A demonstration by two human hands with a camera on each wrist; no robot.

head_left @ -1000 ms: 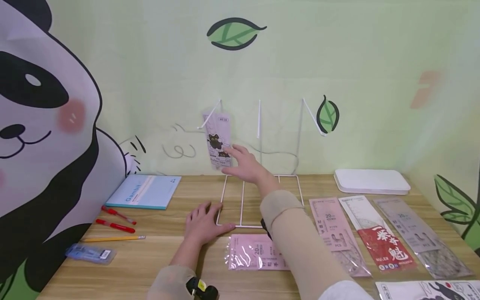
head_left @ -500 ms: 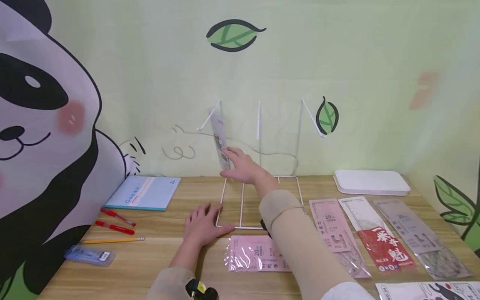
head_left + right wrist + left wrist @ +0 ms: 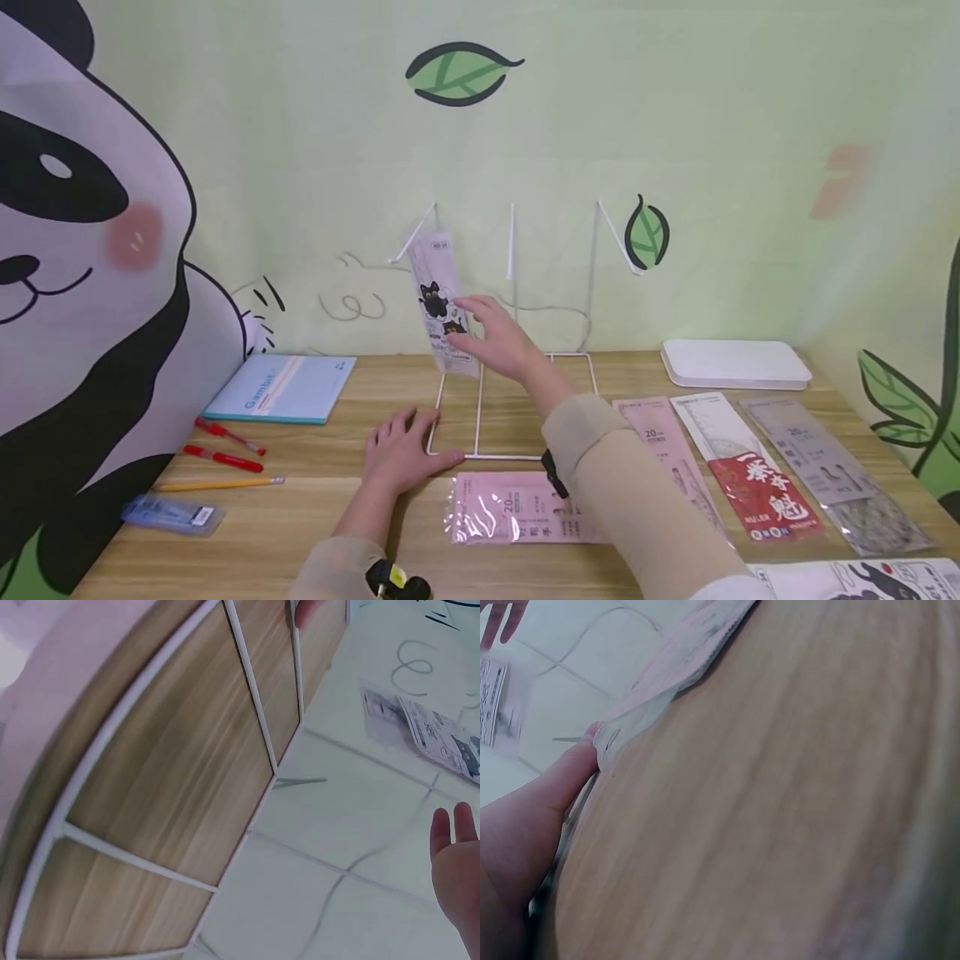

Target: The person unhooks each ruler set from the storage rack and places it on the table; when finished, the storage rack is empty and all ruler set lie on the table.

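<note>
A white wire rack (image 3: 477, 417) with hooks on uprights stands against the wall. From its left hook hangs a clear packet with black cat drawings (image 3: 432, 287), its printed face turned toward me. My right hand (image 3: 501, 340) is at the packet's right edge, index finger and thumb spread against or just before it; I cannot tell whether they touch. In the right wrist view two fingers (image 3: 463, 825) are extended below the packet. My left hand (image 3: 402, 450) rests flat on the table at the rack base's front left corner, thumb along the front bar.
A pink packet (image 3: 510, 508) lies before the rack. To the right are a pink packet (image 3: 660, 425), a red-and-white ruler packet (image 3: 757, 475), a grey packet (image 3: 825, 467) and a white case (image 3: 735, 364). A blue notebook (image 3: 281, 389), red pens (image 3: 222, 458) and a pencil (image 3: 217, 484) lie left.
The hanging packet turned edge-on half a second ago and now faces forward again, hanging lower and nearer. The right hand shifted slightly right. The left hand has stayed put.
</note>
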